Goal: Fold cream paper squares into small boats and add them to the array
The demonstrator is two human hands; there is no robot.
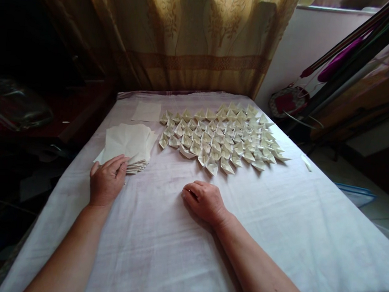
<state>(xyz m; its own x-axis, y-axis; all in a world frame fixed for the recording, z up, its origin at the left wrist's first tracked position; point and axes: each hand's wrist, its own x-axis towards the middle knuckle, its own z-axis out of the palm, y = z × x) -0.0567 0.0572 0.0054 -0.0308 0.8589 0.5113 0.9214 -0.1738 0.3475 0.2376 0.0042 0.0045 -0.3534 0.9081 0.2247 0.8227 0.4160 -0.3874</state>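
Observation:
At the left of the table lies a stack of square white paper sheets (128, 139), slightly fanned. My left hand (108, 179) is at the stack's near corner, its fingers and thumb closed on the edge of the paper. How many sheets it grips is hidden. My right hand (206, 201) rests on the cloth in the middle, fingers curled in, with nothing visible in it. Beyond it stand many small folded paper boats (216, 136), set close together in rows.
A white cloth (177, 250) covers the table. A single paper sheet (147, 111) lies behind the stack. A small white scrap (306, 162) sits near the right edge. A patterned curtain (205, 37) hangs behind the table. Dark furniture with a clear plastic-looking item (16, 101) stands at left.

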